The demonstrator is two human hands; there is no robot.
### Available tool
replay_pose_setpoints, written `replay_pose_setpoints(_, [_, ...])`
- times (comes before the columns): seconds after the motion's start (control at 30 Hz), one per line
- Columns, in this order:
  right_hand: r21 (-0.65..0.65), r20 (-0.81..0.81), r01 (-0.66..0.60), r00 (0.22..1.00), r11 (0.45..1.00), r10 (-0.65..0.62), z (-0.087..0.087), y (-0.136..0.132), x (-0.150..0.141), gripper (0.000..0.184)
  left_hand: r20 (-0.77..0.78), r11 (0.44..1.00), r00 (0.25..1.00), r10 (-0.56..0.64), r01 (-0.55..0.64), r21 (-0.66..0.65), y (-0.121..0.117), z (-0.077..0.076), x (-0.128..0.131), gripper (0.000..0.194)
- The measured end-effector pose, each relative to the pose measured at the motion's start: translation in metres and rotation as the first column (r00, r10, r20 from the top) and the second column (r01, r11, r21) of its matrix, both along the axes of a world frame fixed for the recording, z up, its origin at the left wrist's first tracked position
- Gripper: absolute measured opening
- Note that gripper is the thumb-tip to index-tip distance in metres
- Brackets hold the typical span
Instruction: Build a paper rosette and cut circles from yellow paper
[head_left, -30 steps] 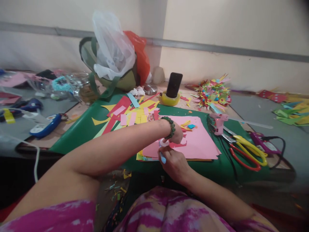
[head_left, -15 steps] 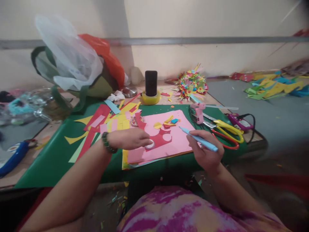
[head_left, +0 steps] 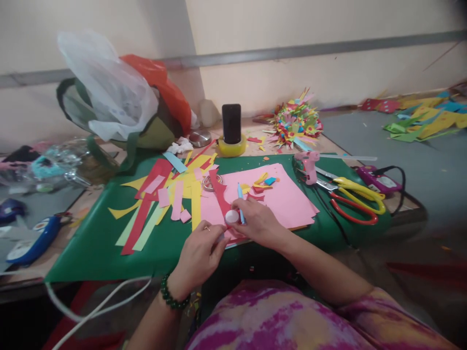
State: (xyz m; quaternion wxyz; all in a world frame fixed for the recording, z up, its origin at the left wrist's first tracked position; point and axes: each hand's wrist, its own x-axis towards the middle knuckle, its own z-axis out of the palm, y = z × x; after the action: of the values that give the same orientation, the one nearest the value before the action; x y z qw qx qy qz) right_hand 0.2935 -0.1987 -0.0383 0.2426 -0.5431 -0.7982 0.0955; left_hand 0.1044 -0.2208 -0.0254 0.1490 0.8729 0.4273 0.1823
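The right hand (head_left: 258,219) gripped the pen (head_left: 240,196) over the pink paper (head_left: 295,203); the left hand (head_left: 200,252) curled at its near-left corner, grasp indeterminable.

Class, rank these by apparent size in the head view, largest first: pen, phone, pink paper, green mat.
1. Green mat
2. Pink paper
3. Phone
4. Pen, partly hidden by the right hand

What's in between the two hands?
In the head view, a round white disc over red paper sits between the left hand and the right hand.
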Motion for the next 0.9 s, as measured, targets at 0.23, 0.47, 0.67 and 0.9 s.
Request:
replay_pose_setpoints(0.23, [0.12, -0.196, 0.05, 0.98, 0.992, -0.026, -0.001, 0.004, 0.026, 0.025, -0.016, 0.999, 1.0, -0.026, 0.026, 0.034, -0.003, -0.008, -0.003, 0.021])
replay_pose_setpoints(0.47, [0.102, -0.162, 0.054, 0.986, 0.993, -0.037, -0.002, -0.002, 0.039, 0.02, -0.015, 0.999, 1.0, -0.026, 0.027, 0.047, -0.005, -0.009, -0.001, 0.021])
replay_pose_setpoints(0.67, [0.111, -0.084, 0.081, 0.994, 0.991, -0.072, -0.005, -0.001, 0.033, 0.021, -0.007, 0.999, 1.0, -0.017, 0.017, 0.046, -0.006, -0.011, -0.001, 0.022])
replay_pose_setpoints(0.9, [0.093, -0.064, 0.068, 0.996, 0.993, -0.062, -0.005, -0.001, 0.034, 0.019, -0.007, 0.999, 1.0, -0.005, 0.005, 0.043, -0.006, -0.011, -0.001, 0.02])
